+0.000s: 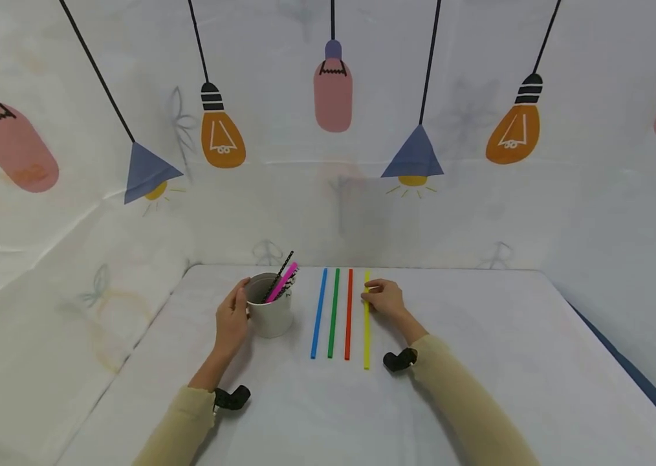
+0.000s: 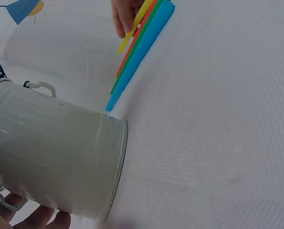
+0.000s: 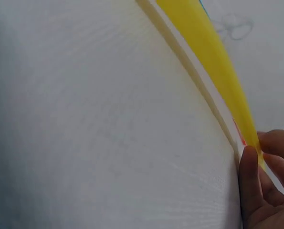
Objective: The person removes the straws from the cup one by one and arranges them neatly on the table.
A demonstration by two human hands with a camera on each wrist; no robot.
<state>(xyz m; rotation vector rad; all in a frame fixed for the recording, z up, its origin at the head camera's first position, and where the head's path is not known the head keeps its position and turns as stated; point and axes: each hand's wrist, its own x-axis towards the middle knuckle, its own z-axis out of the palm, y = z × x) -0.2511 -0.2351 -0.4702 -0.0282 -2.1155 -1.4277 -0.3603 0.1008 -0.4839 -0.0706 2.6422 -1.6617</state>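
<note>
My left hand (image 1: 231, 320) grips the left side of a small white metal bucket (image 1: 271, 320). Inside the bucket lean a bright pink straw (image 1: 283, 282) and several black-and-white patterned straws (image 1: 284, 266). To its right, four straws would be several in a row: blue (image 1: 319, 317), green (image 1: 334, 317), red (image 1: 348, 317) and yellow straws (image 1: 367, 340), lying side by side on the table. With thumb and fingers my right hand (image 1: 386, 298) pinches the yellow straw near its far end. The left wrist view shows the bucket's small side loop (image 2: 44, 87).
A white cloth covers the table (image 1: 479, 362). Behind it hangs a pale sheet (image 1: 281, 207) printed with lamps and bulbs. Each wrist wears a black camera strap, the left strap (image 1: 232, 397) and the right strap (image 1: 400, 360).
</note>
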